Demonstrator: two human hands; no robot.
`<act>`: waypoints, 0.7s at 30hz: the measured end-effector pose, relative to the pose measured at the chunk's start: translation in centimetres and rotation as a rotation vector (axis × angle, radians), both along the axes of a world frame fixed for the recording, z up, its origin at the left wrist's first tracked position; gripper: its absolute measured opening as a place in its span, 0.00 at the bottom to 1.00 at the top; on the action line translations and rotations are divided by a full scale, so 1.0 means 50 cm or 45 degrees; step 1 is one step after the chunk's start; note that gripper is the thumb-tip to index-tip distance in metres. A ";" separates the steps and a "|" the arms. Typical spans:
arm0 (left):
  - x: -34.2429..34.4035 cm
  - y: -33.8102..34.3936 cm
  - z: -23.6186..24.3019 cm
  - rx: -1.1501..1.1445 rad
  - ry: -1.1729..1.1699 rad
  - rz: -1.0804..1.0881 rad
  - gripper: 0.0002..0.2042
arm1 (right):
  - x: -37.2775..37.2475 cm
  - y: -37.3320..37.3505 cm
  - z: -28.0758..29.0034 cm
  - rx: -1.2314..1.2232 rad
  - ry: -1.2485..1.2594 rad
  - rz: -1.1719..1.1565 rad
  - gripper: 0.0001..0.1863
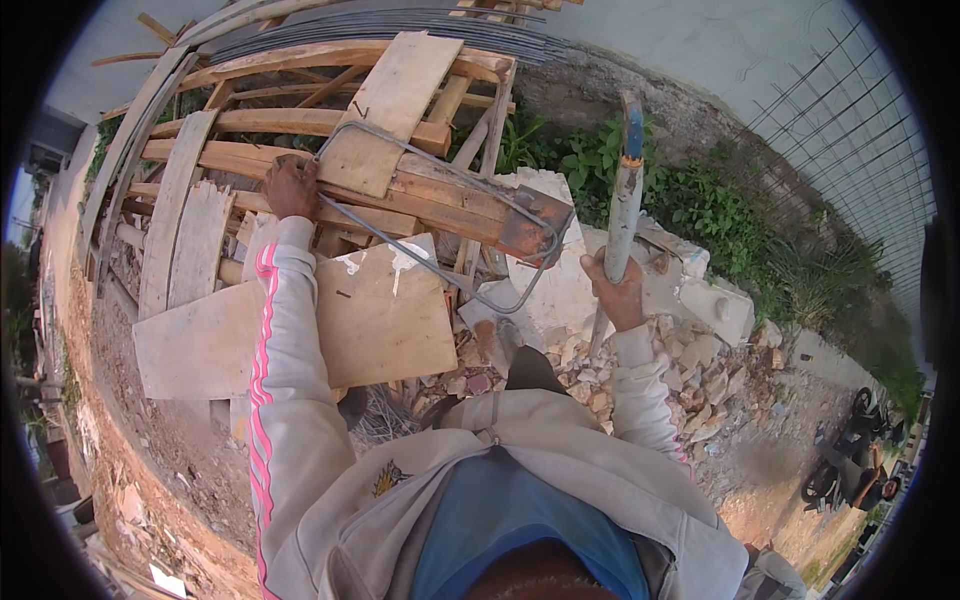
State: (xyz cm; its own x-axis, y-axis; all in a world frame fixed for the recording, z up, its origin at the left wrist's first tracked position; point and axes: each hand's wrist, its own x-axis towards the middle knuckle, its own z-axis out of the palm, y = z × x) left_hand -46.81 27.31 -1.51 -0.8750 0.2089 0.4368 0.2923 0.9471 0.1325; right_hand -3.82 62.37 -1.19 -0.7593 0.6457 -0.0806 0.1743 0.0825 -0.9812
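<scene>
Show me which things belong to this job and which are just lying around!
In the job, it seems:
bent metal rod, in the left hand
grey pipe, in the right hand
wooden beam with rusty plate

Probably just lying around:
broken rubble
thin bars at the back
plywood board

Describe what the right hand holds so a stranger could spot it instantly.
Right of the lumber pile is the right hand. It grips a long, pale grey pipe, set apart from the bent steel rod nearby by its thickness and blue upper band.
</scene>
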 end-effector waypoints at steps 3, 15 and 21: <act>0.028 -0.014 0.058 0.253 0.039 -0.140 0.15 | -0.055 0.051 -0.011 -0.009 0.086 0.006 0.15; 0.293 0.116 0.395 2.384 -0.363 -0.310 0.08 | -0.146 0.120 0.061 -0.308 -0.008 0.342 0.08; 0.415 0.140 0.505 2.532 -0.231 -0.850 0.13 | -0.088 0.127 0.130 -0.339 0.034 0.355 0.05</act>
State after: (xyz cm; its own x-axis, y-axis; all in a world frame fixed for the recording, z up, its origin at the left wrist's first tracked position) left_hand -26.07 34.30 23.74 -0.9309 -0.0948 0.3528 0.3169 -0.6899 0.6508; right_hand -8.22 68.70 5.33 -0.9067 0.3735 -0.1957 0.1555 -0.1352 -0.9785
